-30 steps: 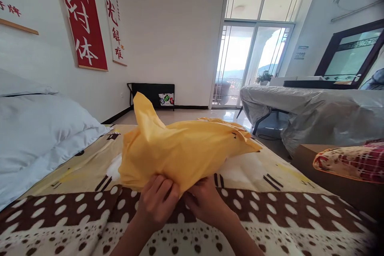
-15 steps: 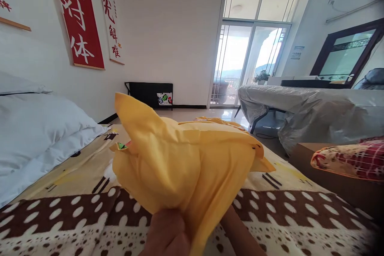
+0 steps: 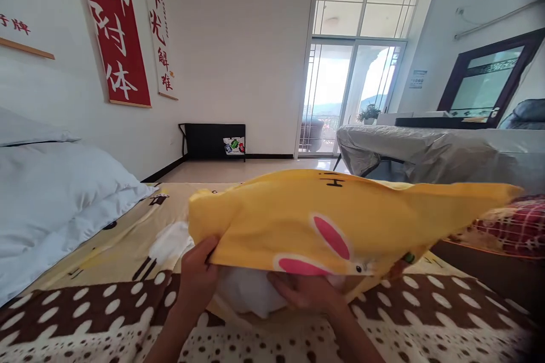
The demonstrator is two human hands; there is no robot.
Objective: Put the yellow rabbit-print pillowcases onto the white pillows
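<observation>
A yellow pillowcase point(image 3: 264, 221) with pink rabbit-ear prints spreads across the middle, its open edge facing me. Soft white filling, apparently a pillow point(image 3: 251, 292), shows inside the opening. My left hand point(image 3: 200, 272) is closed on the pillowcase's edge at the left corner of the opening. At the middle of that opening, my right hand point(image 3: 309, 292) lies against the white pillow, its thumb pointing left. The hem covers the other fingers of the right hand. Toward the right, the pillowcase stretches out in a long, raised flap.
Beneath lies a patterned blanket point(image 3: 106, 300) in brown, cream and white. White pillows point(image 3: 63, 204) are piled at the left. A red plaid cloth bundle point(image 3: 519, 227) sits at the right, below a plastic-covered table point(image 3: 426, 144). A black folded board point(image 3: 204, 140) leans by the far wall.
The bunched pillowcase has been turned and spread out to the right, showing its prints and the white pillow inside. My left hand shifted left and up; my right hand came into view at the opening.
</observation>
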